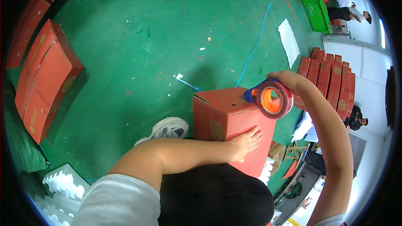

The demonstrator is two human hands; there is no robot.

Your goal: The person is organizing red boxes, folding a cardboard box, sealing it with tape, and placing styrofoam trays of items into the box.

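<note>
A red cardboard carton point(209, 116) stands in front of my legs, its closed flaps showing a small round hole. My left hand point(246, 144) lies flat on the carton's upper face, fingers extended, gripping nothing. My right hand point(287, 80) is wrapped around a blue handheld tape dispenser point(249, 95) at the carton's far edge. The dispenser carries a large roll of tape point(289, 99) with an orange hub inside. The roll hides part of the carton, and most of my right fingers are out of sight behind the dispenser.
Another red carton point(47, 81) rests on the green floor point(163, 37) at left. White foam inserts point(64, 183) are at lower left. Stacked red cartons point(328, 75), a green crate point(315, 12) and two people point(355, 14) point(356, 119) are at right. A blue strap point(256, 44) crosses the floor.
</note>
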